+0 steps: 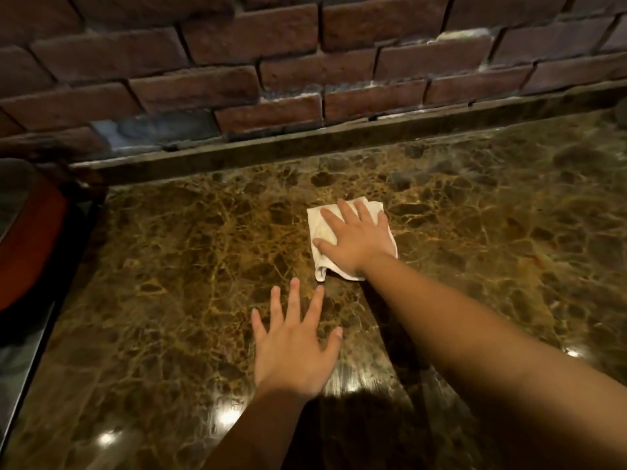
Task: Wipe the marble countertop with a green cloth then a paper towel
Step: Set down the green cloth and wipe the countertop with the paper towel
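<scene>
The right hand (pixel 356 239) lies flat, fingers spread, pressing the folded paper towel (pixel 320 228) on the marble countertop (pixel 169 266). At seven o'clock from it, the left hand (pixel 293 347) rests open and holds nothing.

The right hand (pixel 356 240) lies flat, fingers spread, on a folded white paper towel (pixel 320 228) on the marble worktop (pixel 169 266). The left hand (pixel 293 347) rests open on bare marble, nearer the person than that grip.

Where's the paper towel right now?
In the head view, the folded paper towel lies mid-counter under the flat right hand, short of the brick wall, beyond the left hand.
</scene>
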